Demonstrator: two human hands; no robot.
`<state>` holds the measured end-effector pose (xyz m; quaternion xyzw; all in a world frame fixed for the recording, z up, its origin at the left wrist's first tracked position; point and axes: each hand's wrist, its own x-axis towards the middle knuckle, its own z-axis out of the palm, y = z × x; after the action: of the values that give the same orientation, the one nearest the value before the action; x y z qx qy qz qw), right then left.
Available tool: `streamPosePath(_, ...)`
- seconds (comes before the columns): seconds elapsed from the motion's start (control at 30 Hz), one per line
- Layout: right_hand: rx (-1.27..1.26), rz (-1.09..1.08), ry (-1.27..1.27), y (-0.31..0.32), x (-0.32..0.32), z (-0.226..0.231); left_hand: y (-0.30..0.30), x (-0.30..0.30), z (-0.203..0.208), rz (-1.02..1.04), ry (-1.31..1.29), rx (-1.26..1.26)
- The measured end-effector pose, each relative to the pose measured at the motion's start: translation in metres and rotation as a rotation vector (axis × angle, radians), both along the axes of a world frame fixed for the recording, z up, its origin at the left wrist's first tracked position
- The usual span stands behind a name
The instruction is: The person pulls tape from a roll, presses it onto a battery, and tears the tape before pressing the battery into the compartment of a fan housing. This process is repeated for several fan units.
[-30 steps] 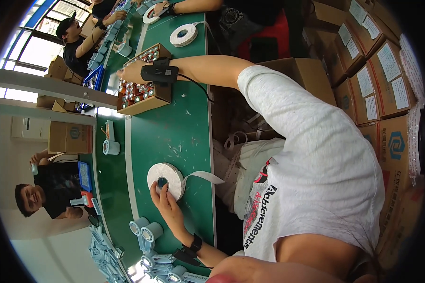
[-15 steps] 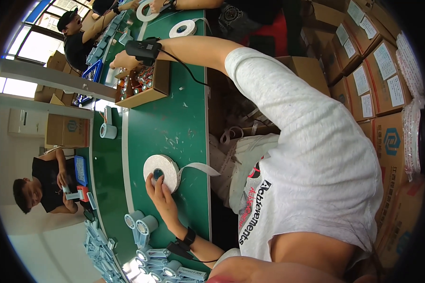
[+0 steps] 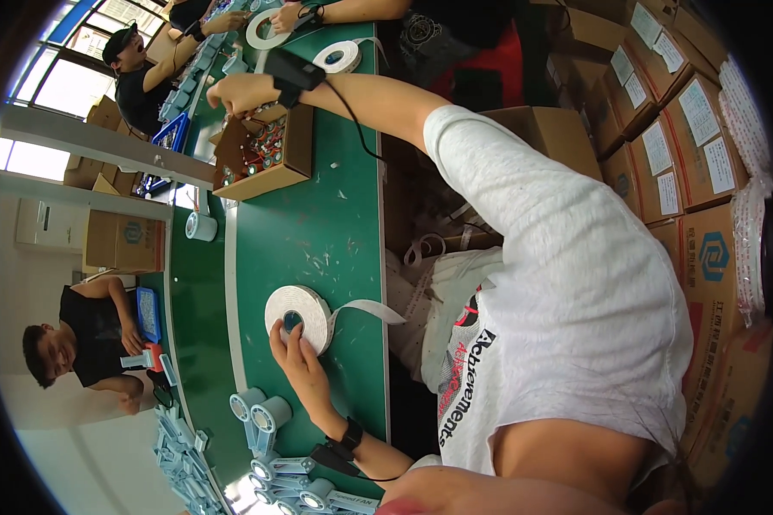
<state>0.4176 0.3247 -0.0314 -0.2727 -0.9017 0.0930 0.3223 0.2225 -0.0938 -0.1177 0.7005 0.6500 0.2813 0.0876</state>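
Observation:
My left hand (image 3: 304, 369) lies at a white roll of tape (image 3: 305, 300) on the green table, its bent fingers hooked at the dark core. A loose tape end (image 3: 369, 307) trails from the roll over the table edge. My right hand (image 3: 247, 92), arm stretched far out, hovers by the rim of a cardboard box (image 3: 275, 180). Its fingers are bent together, and whether something small is between them is too small to make out. Small round parts with red wires (image 3: 266, 146), probably little motors, fill the box.
Pale blue handheld fan bodies (image 3: 270, 414) stand near my left forearm, with a heap (image 3: 180, 455) beyond. One more fan body (image 3: 200, 225) stands past the box. Another tape roll (image 3: 337, 57) lies past my right arm. Co-workers sit opposite and alongside. Stacked cartons (image 3: 704, 129) stand behind me.
My right hand has risen out of the box to beside its rim. My left hand stays on the tape roll. A co-worker across the table has moved their hands apart.

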Motion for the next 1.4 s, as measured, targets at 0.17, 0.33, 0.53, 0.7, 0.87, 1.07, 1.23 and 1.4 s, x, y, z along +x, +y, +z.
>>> streamPosePath(0.17, -0.135, 0.088, 0.044, 0.016, 0.017, -0.015, 0.008, -0.005, 0.001, -0.005, -0.018, -0.024)
streamPosePath(0.33, -0.035, 0.1, -0.013, 0.023, 0.005, -0.019, 0.011, -0.014, 0.002, 0.0, 0.024, -0.001)
streamPosePath(0.53, 0.095, 0.125, -0.072, 0.015, -0.013, -0.009, 0.009, -0.012, 0.005, 0.007, 0.007, -0.002)
streamPosePath(0.7, 0.099, 0.126, -0.002, 0.011, -0.009, -0.001, 0.007, -0.012, 0.001, 0.012, 0.0, -0.012)
streamPosePath(0.87, 0.008, 0.11, 0.406, 0.028, 0.002, -0.006, 0.014, -0.012, 0.005, -0.008, 0.043, 0.004)
streamPosePath(1.07, -0.25, 0.204, 1.293, 0.021, -0.01, -0.013, 0.019, -0.007, 0.0, 0.013, 0.032, 0.005)
streamPosePath(1.23, -0.719, 0.276, 1.508, 0.026, 0.016, -0.003, 0.031, 0.004, -0.002, -0.031, 0.035, 0.006)
streamPosePath(1.4, -0.81, 0.659, 1.581, -0.015, 0.032, 0.013, 0.011, -0.002, -0.003, -0.002, 0.038, -0.021)
